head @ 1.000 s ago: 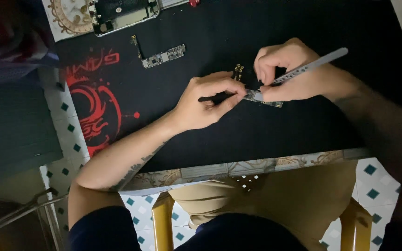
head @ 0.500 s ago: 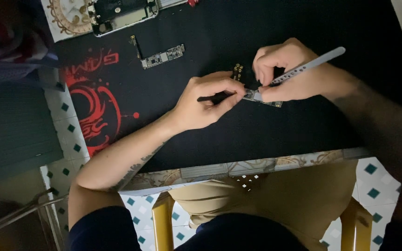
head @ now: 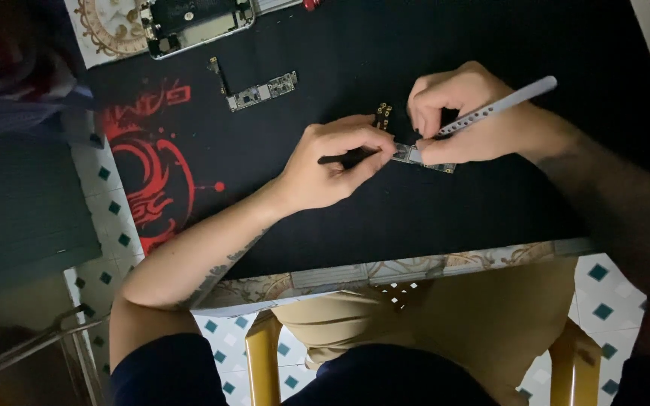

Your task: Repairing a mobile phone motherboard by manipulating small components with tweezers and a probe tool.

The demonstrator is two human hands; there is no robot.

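At the centre of the black desk (head: 490,210), the left hand (head: 332,162) is closed on a thin dark tool (head: 340,159) while the right hand (head: 464,113), closed on a pale pen-shaped tool (head: 502,107), pins a small circuit board (head: 423,158). Light, stiff and fragile, the board is best held by its edges. A second board (head: 261,92) lies at eleven o'clock.

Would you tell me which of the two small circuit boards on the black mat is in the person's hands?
The nearer circuit board, at mid-mat, pinched between the left hand and right hand. The other circuit board lies untouched farther back, near the opened phone.
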